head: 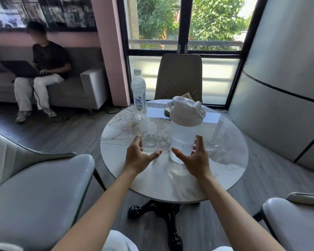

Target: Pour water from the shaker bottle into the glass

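Observation:
A frosted shaker bottle (184,131) with a white flip-cap lid stands upright on the round marble table (216,169), holding water in its lower part. To its left stands a short clear glass (150,142) with some water in it. My right hand (193,159) is spread around the bottle's base, fingers apart, and I cannot tell if it touches. My left hand (137,156) is cupped around the near side of the glass, fingers apart, not clearly gripping it.
A clear plastic water bottle (139,94) stands at the table's far left. A book (170,105) lies behind the shaker. Chairs surround the table: one far (179,77), one near left (34,187), one near right (295,220). A person with a laptop sits on a sofa at left.

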